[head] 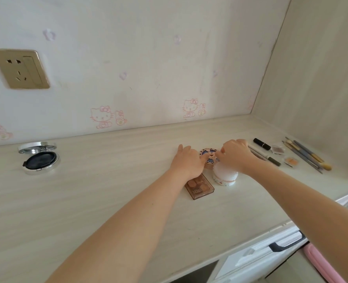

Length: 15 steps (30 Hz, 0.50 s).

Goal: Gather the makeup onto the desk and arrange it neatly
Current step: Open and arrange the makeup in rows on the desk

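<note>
1. The left hand has its grip released: the fingers lie straight on the worktop, and the thumb side touches the round compact.
2. The right hand has its grip grasping the round compact's right rim with curled fingertips.
3. The round compact lies flat between both hands, near the worktop's rear edge, right of the middle.
4. The white jar stands just in front of it, and the brown palette lies just left of the jar.
5. Toward the right rear corner lie a lipstick, pencils and brushes.
6. An open mirror compact sits near the left rear edge, well apart.
</note>
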Each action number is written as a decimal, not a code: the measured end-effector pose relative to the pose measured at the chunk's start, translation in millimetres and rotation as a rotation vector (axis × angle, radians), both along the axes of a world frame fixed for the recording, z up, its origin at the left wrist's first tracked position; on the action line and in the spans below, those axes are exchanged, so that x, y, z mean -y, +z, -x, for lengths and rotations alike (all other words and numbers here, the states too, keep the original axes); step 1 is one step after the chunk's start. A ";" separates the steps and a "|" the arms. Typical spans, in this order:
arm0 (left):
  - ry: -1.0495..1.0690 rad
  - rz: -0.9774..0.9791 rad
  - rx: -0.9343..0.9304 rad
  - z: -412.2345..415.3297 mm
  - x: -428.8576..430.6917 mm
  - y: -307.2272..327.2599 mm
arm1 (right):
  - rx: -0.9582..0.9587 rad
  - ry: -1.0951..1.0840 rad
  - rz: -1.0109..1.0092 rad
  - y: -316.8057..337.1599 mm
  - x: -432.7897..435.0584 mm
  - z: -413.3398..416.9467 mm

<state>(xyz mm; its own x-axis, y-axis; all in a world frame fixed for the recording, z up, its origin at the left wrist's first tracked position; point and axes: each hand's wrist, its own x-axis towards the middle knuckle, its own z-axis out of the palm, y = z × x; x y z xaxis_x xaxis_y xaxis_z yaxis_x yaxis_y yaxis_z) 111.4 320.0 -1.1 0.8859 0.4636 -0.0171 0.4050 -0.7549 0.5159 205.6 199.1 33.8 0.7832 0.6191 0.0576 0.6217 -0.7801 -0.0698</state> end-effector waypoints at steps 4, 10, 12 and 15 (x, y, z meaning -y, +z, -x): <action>0.018 0.034 0.021 -5.5 0.3 -5.0 | -0.044 -0.011 -0.037 4.8 -6.8 9.6; 0.045 0.184 0.105 2.2 4.1 4.9 | -0.201 -0.049 -0.174 11.9 -8.2 16.1; 0.091 0.244 0.169 4.1 5.5 5.3 | -0.221 -0.052 -0.262 15.5 -7.9 17.9; 0.096 0.308 0.270 9.0 6.2 6.3 | -0.260 -0.055 -0.386 18.5 -7.1 17.9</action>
